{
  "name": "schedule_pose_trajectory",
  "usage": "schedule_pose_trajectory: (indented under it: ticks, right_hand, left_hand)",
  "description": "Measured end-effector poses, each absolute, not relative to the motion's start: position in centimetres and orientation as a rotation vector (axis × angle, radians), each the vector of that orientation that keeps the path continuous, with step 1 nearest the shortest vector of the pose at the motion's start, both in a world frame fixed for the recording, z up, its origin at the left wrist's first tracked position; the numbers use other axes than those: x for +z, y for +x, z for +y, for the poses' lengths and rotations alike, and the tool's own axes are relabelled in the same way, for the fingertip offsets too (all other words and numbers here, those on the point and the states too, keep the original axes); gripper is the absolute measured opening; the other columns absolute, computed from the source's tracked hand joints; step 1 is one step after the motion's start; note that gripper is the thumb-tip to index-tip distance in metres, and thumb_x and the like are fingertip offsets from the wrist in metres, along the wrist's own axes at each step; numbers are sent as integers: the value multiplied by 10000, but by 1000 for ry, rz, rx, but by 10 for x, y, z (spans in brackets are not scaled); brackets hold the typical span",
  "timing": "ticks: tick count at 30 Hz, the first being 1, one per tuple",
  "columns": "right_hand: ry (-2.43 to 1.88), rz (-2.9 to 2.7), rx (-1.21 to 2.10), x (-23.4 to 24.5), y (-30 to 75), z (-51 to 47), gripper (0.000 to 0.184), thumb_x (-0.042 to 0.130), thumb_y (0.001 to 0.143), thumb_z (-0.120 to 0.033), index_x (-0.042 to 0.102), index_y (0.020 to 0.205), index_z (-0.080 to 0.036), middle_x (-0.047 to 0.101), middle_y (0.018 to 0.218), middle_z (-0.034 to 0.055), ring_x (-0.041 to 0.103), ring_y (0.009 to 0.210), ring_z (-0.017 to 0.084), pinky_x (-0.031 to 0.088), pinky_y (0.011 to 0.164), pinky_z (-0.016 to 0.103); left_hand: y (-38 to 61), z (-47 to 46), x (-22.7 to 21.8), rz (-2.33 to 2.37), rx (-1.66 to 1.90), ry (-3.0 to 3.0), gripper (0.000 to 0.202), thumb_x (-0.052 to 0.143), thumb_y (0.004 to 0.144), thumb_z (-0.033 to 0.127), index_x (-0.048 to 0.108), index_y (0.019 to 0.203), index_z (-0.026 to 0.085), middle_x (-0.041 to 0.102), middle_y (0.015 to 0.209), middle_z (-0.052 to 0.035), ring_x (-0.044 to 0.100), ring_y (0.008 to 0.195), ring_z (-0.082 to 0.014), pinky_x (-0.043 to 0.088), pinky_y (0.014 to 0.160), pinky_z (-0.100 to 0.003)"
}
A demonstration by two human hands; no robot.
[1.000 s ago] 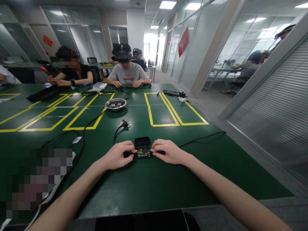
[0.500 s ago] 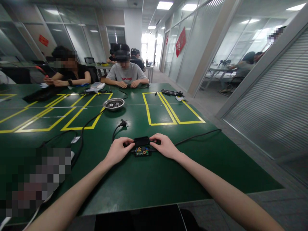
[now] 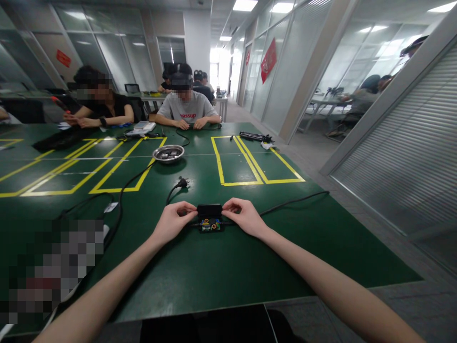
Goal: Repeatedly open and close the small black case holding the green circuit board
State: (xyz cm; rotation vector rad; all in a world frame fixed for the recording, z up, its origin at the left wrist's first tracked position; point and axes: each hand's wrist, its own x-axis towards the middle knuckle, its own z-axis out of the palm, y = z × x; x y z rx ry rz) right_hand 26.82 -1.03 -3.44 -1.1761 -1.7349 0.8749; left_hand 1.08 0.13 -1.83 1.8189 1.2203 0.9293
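Observation:
Between my hands is a black plastic cover (image 3: 209,210) of a power adapter, tilted up on its edge. My left hand (image 3: 174,219) pinches its left end and my right hand (image 3: 243,215) pinches its right end. Just in front, on the near side, lies the adapter's lower half with its circuit board (image 3: 211,225) exposed, copper coils showing. Black cable leaves both ends of that half. Beyond my left hand, a power plug (image 3: 183,183) lies on the green table with its pins pointing right.
A steel bowl (image 3: 168,154) holding small metal parts stands farther back. A black cable (image 3: 293,203) runs to the right. Yellow tape (image 3: 242,183) marks rectangles on the table. A blurred-out object (image 3: 67,262) lies near left. Two people sit across the table.
The cover has tipped more upright between my fingers, its inner side no longer facing me as openly. Both hands stay in nearly the same place.

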Motion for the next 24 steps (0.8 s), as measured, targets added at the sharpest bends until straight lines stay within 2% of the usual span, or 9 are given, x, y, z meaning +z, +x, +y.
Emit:
schedule_pose_trajectory:
  ticks: [12, 24]
  right_hand:
    - [-1167, -1704, 885, -36, 268, -10, 93, 709, 821, -268, 726, 823, -176, 735, 779, 27, 658, 727, 173, 514, 691, 301]
    - [-1125, -1770, 916, -28, 272, -18, 120, 686, 851, -287, 722, 836, -174, 722, 779, 29, 650, 725, 170, 523, 688, 305]
  left_hand:
    - [13, -2, -9, 1251, 885, 1844, 246, 685, 764, 410, 744, 815, 177, 771, 767, -38, 674, 680, -199, 503, 639, -299]
    - [11, -4, -4, 1220, 862, 1927, 196, 631, 800, 344, 732, 779, 177, 761, 778, -32, 690, 737, -201, 525, 706, -302]
